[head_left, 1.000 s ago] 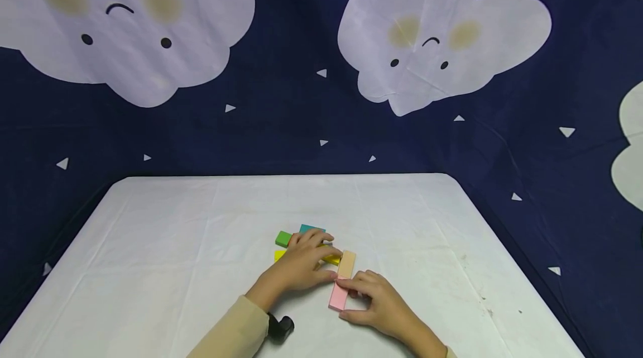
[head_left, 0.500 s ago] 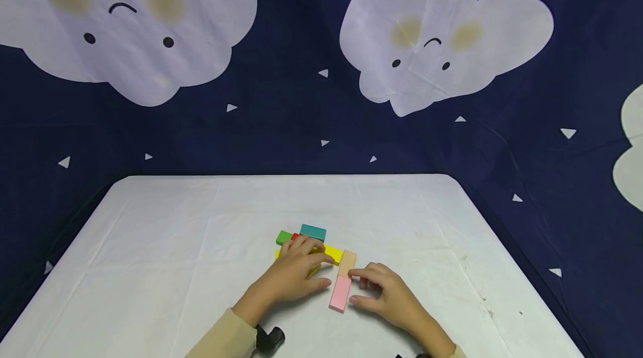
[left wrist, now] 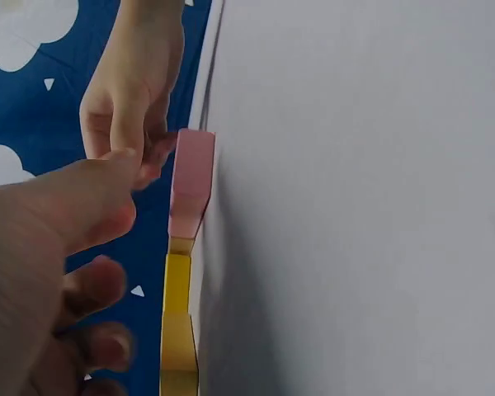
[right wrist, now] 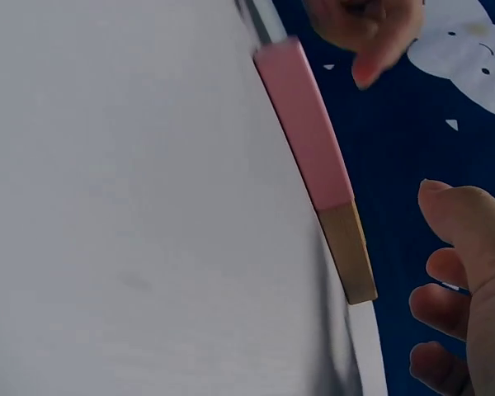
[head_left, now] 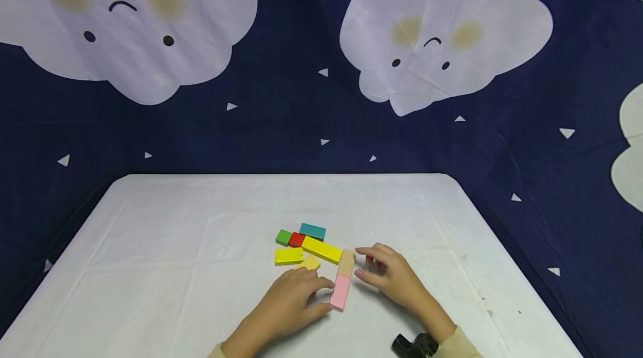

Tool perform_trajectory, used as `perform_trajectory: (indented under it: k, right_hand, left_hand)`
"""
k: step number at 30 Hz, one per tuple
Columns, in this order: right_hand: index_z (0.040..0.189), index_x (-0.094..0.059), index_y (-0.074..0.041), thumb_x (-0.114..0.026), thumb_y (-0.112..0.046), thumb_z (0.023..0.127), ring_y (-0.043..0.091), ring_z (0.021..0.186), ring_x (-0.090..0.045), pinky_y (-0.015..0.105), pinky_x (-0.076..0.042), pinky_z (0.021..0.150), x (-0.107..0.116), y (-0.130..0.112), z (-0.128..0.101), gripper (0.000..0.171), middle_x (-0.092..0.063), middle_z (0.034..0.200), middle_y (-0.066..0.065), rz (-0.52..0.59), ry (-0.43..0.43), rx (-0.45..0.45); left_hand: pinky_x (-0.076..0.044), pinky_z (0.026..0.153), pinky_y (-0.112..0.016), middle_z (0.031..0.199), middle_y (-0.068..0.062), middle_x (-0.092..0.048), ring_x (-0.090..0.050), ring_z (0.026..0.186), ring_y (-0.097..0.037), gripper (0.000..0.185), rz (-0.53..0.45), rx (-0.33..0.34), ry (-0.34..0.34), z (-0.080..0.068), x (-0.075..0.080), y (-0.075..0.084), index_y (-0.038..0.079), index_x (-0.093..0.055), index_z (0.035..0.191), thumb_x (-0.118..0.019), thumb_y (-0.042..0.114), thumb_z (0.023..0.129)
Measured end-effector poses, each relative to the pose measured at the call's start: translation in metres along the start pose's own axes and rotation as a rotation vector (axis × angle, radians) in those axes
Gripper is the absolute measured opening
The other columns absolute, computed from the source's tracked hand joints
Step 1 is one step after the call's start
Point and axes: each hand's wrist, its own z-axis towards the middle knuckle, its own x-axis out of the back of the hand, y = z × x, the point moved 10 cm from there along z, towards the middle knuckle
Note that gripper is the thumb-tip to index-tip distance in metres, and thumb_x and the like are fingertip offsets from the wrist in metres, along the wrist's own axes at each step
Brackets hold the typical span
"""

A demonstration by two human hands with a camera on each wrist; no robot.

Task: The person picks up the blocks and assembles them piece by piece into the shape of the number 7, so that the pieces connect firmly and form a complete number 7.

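A pink block (head_left: 340,292) and a tan block (head_left: 346,263) lie end to end in a row on the table. Beside the pink block's left side is my left hand (head_left: 286,301), thumb and index finger at its edge; whether they touch it I cannot tell. My right hand (head_left: 397,277) hovers just right of the tan block, fingers loosely bent around nothing. A gap separates this hand (right wrist: 478,264) from the blocks in the right wrist view. A long yellow block (head_left: 322,249) reaches the tan block's far end. A pale yellow block (head_left: 309,262) is partly hidden behind my left fingers.
Farther left lie a red block (head_left: 297,239), a green block (head_left: 283,237), a teal block (head_left: 313,231) and a short yellow block (head_left: 288,257). The white table (head_left: 176,246) ends at a dark blue cloth (head_left: 291,134) with clouds. A black wrist device (head_left: 416,345) sits at my right sleeve.
My right hand has let go of the pink block and moved right and away. My left hand has drawn back toward me, uncovering the coloured blocks. The pink and tan blocks look still.
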Motion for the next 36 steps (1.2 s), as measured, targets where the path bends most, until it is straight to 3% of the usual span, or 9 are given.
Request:
perform_trajectory:
  k: [4,8,13,22,31,36]
  right_hand:
    - [0.118,-0.065,-0.014,-0.073,-0.036,0.082,0.006,0.072,-0.049,0.021,-0.044,0.064,-0.001,0.002,0.013,0.044,-0.060,0.085,-0.009,-0.014,-0.020,-0.008]
    - [0.121,-0.064,-0.017,-0.071,-0.039,0.083,0.008,0.076,-0.050,0.024,-0.045,0.067,-0.005,0.005,0.029,0.044,-0.060,0.088,-0.009,-0.028,-0.069,-0.051]
    - [0.125,-0.061,-0.020,-0.067,-0.042,0.085,0.012,0.081,-0.053,0.026,-0.045,0.072,-0.014,0.007,0.050,0.046,-0.061,0.095,-0.006,-0.055,-0.176,-0.089]
    - [0.135,-0.052,-0.024,-0.067,-0.042,0.085,0.018,0.091,-0.054,0.031,-0.044,0.079,-0.039,0.012,0.091,0.054,-0.059,0.107,-0.003,-0.083,-0.400,-0.150]
    - [0.139,-0.046,-0.027,-0.068,-0.039,0.085,0.013,0.087,-0.053,0.029,-0.044,0.081,-0.069,0.009,0.119,0.060,-0.059,0.107,-0.004,-0.134,-0.548,-0.109]
    - [0.139,-0.046,-0.028,-0.069,-0.037,0.085,0.011,0.087,-0.053,0.027,-0.045,0.082,-0.083,0.005,0.127,0.060,-0.059,0.106,-0.006,-0.141,-0.604,-0.101]
  left_hand:
    - [-0.031,0.055,-0.017,0.064,0.018,-0.042,-0.036,0.057,0.004,0.030,-0.060,0.003,-0.053,-0.004,-0.010,0.002,0.033,-0.064,0.112,-0.065,0.045,0.085]
    - [-0.031,0.054,-0.016,0.063,0.020,-0.041,-0.036,0.056,0.006,0.031,-0.083,-0.010,-0.076,-0.006,-0.021,0.004,0.034,-0.063,0.114,-0.064,0.046,0.086]
    - [-0.033,0.058,-0.016,0.065,0.022,-0.041,-0.037,0.059,0.006,0.033,-0.083,-0.029,-0.055,-0.007,-0.027,0.006,0.035,-0.062,0.117,-0.061,0.048,0.087]
    - [-0.032,0.056,-0.017,0.062,0.018,-0.040,-0.034,0.056,0.004,0.037,-0.103,0.017,-0.032,-0.004,-0.029,0.003,0.032,-0.061,0.119,-0.060,0.050,0.087]
    - [-0.030,0.054,-0.017,0.059,0.018,-0.038,-0.034,0.054,0.004,0.040,-0.088,0.039,0.002,-0.006,-0.031,0.000,0.031,-0.060,0.119,-0.058,0.055,0.087]
    - [-0.030,0.053,-0.018,0.059,0.018,-0.038,-0.034,0.053,0.003,0.043,-0.089,0.063,-0.011,-0.006,-0.031,-0.002,0.030,-0.059,0.122,-0.058,0.054,0.086]
